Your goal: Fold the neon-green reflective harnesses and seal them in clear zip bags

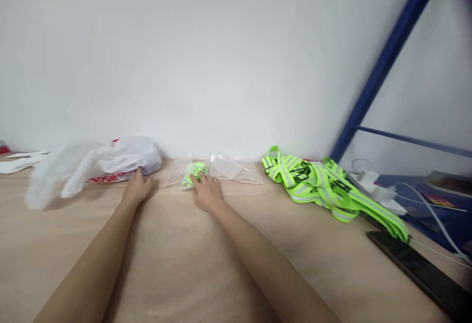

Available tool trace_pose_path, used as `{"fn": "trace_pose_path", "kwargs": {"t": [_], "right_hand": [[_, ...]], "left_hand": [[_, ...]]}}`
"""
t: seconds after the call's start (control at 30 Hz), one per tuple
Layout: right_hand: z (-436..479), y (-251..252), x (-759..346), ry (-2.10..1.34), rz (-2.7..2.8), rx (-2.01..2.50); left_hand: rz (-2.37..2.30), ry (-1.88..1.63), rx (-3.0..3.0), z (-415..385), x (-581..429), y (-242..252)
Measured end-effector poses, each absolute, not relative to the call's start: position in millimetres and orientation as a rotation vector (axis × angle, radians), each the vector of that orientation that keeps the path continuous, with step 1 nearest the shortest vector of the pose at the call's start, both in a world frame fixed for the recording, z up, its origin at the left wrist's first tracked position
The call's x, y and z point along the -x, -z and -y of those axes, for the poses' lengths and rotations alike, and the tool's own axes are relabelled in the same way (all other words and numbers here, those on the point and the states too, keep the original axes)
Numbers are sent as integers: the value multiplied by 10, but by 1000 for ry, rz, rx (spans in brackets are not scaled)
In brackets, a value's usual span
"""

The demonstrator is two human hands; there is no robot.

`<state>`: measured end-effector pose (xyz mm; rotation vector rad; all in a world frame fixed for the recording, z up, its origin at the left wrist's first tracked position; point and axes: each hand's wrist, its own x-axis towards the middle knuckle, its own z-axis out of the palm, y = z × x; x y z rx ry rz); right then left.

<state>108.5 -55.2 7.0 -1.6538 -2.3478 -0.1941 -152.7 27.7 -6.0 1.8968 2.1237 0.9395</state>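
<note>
My left hand (138, 188) reaches forward to the edge of a white plastic bag with red print (134, 155). Its fingers point away from me, with the thumb apart, and the fingertips touch or nearly touch the bag. My right hand (208, 192) lies over a small bundle of neon-green reflective strap (198, 169), its fingers stretched out onto the bundle's right side. That bundle sits in or on a clear plastic bag (176, 175), though the cover makes it hard to tell which. Another clear bag (239, 171) lies flat just right of it, against the wall.
A loose pile of green reflective straps (313, 185) lies to the right. Beyond it are a black phone (420, 269), white chargers with cables (379, 192) and a blue bed frame bar (387, 62). White paper pieces (22, 162) lie far left. A white wall (221, 57) closes off the back.
</note>
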Motion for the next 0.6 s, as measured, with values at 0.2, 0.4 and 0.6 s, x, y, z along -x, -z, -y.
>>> {"fn": "trace_pose_path", "kwargs": {"t": [0.2,0.4,0.6], "right_hand": [[671,-257,-1397,311,2341,1552],[698,-926,-2438,302,2133,2025],[805,-1209,-3518,150,1650,2602]], "left_hand": [[-2152,-780,-1961,-230,1578,-20],[-2158,-662,-1985,-153,1534,-113],[-2190,-659,-1982,-42,1490,-215]]}}
